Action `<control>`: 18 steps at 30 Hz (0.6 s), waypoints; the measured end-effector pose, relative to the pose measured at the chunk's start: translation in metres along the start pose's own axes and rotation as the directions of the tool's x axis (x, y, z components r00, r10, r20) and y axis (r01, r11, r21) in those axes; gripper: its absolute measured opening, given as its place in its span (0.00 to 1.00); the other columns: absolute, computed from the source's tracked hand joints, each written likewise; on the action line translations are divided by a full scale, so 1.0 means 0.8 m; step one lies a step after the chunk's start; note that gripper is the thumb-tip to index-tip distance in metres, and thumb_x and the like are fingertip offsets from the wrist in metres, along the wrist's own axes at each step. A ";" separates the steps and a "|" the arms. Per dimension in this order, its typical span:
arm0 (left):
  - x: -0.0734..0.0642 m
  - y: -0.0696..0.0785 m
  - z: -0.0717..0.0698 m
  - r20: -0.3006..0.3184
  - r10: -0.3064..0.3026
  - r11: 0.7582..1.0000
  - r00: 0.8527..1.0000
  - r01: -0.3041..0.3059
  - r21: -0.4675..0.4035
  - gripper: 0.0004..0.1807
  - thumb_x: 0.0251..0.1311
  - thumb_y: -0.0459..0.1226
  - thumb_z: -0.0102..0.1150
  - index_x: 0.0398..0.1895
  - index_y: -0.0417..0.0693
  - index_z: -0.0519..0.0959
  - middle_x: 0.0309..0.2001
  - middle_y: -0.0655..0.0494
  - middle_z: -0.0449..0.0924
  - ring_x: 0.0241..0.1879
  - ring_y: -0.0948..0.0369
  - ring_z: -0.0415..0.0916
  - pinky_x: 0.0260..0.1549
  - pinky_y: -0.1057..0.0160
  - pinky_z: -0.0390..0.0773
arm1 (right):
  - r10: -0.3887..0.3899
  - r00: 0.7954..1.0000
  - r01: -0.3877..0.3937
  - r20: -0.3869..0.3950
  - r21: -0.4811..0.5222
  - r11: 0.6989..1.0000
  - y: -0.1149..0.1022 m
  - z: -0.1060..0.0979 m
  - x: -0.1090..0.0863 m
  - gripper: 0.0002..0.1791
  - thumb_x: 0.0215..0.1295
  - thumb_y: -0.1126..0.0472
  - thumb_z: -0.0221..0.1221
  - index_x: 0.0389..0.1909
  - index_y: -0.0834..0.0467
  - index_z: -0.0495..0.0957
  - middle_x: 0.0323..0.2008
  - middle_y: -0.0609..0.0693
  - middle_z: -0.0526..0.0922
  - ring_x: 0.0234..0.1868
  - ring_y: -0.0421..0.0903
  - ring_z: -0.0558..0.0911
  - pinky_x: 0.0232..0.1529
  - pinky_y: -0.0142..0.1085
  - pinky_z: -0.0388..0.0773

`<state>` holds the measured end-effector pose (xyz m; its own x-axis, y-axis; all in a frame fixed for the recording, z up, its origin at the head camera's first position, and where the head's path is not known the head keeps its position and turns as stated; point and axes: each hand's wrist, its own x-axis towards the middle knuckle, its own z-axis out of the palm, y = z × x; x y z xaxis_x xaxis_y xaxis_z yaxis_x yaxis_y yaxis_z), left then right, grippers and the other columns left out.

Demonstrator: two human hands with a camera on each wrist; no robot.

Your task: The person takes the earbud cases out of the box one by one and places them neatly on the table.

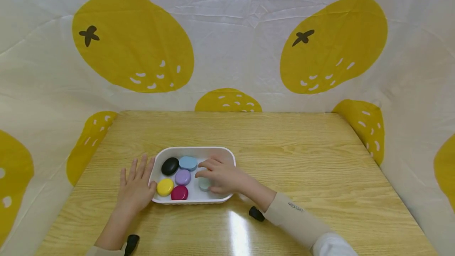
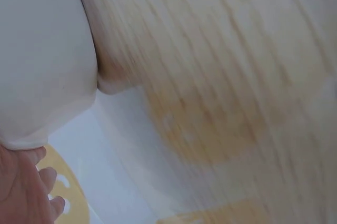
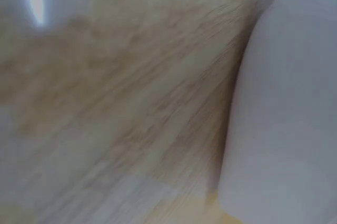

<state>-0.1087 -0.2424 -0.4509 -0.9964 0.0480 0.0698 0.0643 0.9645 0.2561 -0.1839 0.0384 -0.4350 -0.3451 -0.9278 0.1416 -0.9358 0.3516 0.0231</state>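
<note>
A white oblong tray (image 1: 193, 202) holds several smooth rounded pebble-like pieces. At its left end are a black oval (image 1: 170, 166), a light blue piece (image 1: 188, 163), a purple one (image 1: 183, 177), a yellow one (image 1: 165, 187) and a dark red one (image 1: 179, 192). My left hand (image 1: 136, 191) rests at the tray's left end, fingers straight and spread, thumb against the rim. Over the right half reaches my right hand (image 1: 222, 176), its fingers apart above a pale green piece (image 1: 204, 184), which it partly covers. The tray's outer wall (image 2: 47, 50) fills the left of the left wrist view.
The tray stands on a wooden table (image 1: 302, 149). Behind and beside it hangs a white cloth (image 1: 238, 50) printed with large yellow fruit. Black wrist-worn pieces show by the left forearm (image 1: 113, 230) and the right forearm (image 1: 295, 216).
</note>
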 end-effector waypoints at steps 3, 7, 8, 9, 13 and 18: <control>0.000 0.000 0.000 0.000 0.002 1.000 1.000 -0.002 0.013 0.34 0.61 0.41 0.42 0.71 0.45 0.48 0.71 0.42 0.41 0.70 0.44 0.28 0.61 0.39 0.22 | -0.008 0.996 0.010 0.094 -0.016 1.000 0.002 0.007 0.008 0.26 0.51 0.52 0.60 0.55 0.43 0.71 0.57 0.47 0.70 0.58 0.45 0.67 0.62 0.45 0.59; 0.000 0.000 0.000 0.006 0.004 1.000 1.000 -0.004 0.019 0.34 0.62 0.41 0.42 0.71 0.44 0.47 0.71 0.42 0.41 0.70 0.44 0.28 0.61 0.39 0.21 | -0.014 0.988 0.018 0.154 -0.023 1.000 0.003 0.015 0.014 0.26 0.51 0.52 0.60 0.55 0.42 0.71 0.56 0.45 0.70 0.57 0.43 0.68 0.60 0.40 0.61; 0.000 0.000 0.000 0.006 0.004 1.000 1.000 -0.004 0.018 0.34 0.62 0.41 0.41 0.71 0.44 0.47 0.71 0.42 0.40 0.70 0.44 0.28 0.61 0.39 0.21 | -0.018 0.987 0.023 0.161 -0.030 0.999 0.003 0.016 0.015 0.26 0.51 0.52 0.60 0.55 0.41 0.71 0.55 0.45 0.70 0.56 0.43 0.68 0.58 0.39 0.62; 0.000 0.000 0.000 0.006 0.004 1.000 1.000 -0.005 0.017 0.34 0.62 0.41 0.41 0.71 0.44 0.48 0.71 0.42 0.40 0.70 0.44 0.28 0.61 0.39 0.21 | -0.021 0.986 0.027 0.167 -0.035 0.999 0.003 0.018 0.016 0.26 0.51 0.52 0.60 0.55 0.41 0.71 0.55 0.45 0.70 0.55 0.43 0.68 0.57 0.38 0.63; 0.000 0.000 0.000 0.003 0.003 1.000 1.000 -0.003 0.008 0.34 0.62 0.41 0.41 0.71 0.45 0.47 0.71 0.42 0.40 0.70 0.44 0.27 0.61 0.40 0.20 | -0.030 0.981 0.041 0.194 -0.055 0.998 0.002 0.024 0.019 0.25 0.51 0.52 0.59 0.53 0.41 0.71 0.53 0.44 0.69 0.53 0.42 0.69 0.55 0.36 0.63; -0.001 0.001 -0.001 0.003 0.000 1.000 1.000 0.000 0.003 0.35 0.62 0.41 0.41 0.71 0.46 0.45 0.71 0.42 0.40 0.70 0.44 0.27 0.61 0.39 0.21 | -0.033 0.975 0.048 0.220 -0.063 0.997 0.002 0.026 0.022 0.24 0.52 0.52 0.59 0.53 0.41 0.72 0.52 0.44 0.70 0.52 0.42 0.69 0.56 0.35 0.63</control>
<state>-0.1080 -0.2418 -0.4498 -0.9966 0.0485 0.0670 0.0640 0.9652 0.2537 -0.1927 0.0197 -0.4529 -0.3212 -0.9436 -0.0807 -0.9450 0.3138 0.0925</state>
